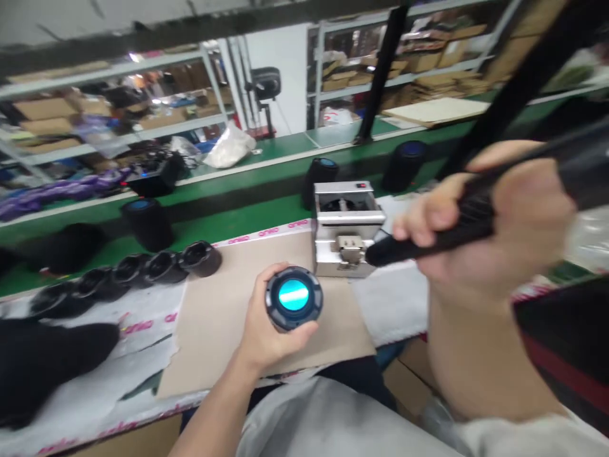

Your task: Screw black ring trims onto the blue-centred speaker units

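Observation:
My left hand [271, 336] wraps round a black cylindrical device [294, 297], whose round top shows a bright cyan disc facing up. It is held above a brown cardboard sheet [214, 336]. On the right, my right hand [495, 222] is closed round a long black tool [442, 244], blurred by motion. The tool's rounded tip lies in front of the right side of a silver metal box [349, 222] with a small metal fitting on its front; whether they touch cannot be told.
Several black ring-shaped parts [200, 258] line up at the left. Dark cylinders [146, 223] stand on the green bench [238, 212]. A large dark object [52, 362] lies at the lower left. Black uprights [383, 73] rise at the right, with shelves [118, 135] of cartons behind.

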{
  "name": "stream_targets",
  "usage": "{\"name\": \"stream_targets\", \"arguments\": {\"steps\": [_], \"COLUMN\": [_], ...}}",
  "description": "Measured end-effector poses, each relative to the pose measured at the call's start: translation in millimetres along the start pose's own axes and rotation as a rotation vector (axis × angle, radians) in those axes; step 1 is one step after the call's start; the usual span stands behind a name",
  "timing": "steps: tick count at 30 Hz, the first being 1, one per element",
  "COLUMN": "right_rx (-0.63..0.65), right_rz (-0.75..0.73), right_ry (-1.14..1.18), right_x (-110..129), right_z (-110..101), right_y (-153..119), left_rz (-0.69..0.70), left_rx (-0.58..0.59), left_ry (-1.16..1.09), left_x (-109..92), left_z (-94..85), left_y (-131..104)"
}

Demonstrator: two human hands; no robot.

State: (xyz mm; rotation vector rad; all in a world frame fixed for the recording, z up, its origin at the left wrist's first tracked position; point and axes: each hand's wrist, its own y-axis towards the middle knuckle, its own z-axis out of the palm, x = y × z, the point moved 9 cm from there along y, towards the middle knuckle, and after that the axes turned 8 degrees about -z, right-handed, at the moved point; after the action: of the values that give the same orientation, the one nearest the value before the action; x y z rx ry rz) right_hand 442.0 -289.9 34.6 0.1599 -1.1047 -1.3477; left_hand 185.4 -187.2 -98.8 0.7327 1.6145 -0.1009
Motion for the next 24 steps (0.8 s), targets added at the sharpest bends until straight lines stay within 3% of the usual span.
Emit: {"name": "stream_targets", "arguments": {"steps": [2,5,13,24], "right_rx": [0.059,0.130,0.239,0.220], "right_rz": [0.009,0.033,0.108,0.175], "right_ry": [0.049,0.057,-0.109,-0.149], "right_x": [-8,-24,-53,-64], "right_z": [20,29,28,23], "right_y": [1,7,-4,-16], "left_rz": [-0.007,-0.016,-0.020,-0.019], "left_rx": [-0.010,-0.005,0.017,0.009], "left_ry": [0.035,0.041,0.038,0.047], "left_x": [2,2,-2,-2], "left_z": [-0.7,-3.5,-1.7,-4.3], "left_y": [1,1,0,0]}}
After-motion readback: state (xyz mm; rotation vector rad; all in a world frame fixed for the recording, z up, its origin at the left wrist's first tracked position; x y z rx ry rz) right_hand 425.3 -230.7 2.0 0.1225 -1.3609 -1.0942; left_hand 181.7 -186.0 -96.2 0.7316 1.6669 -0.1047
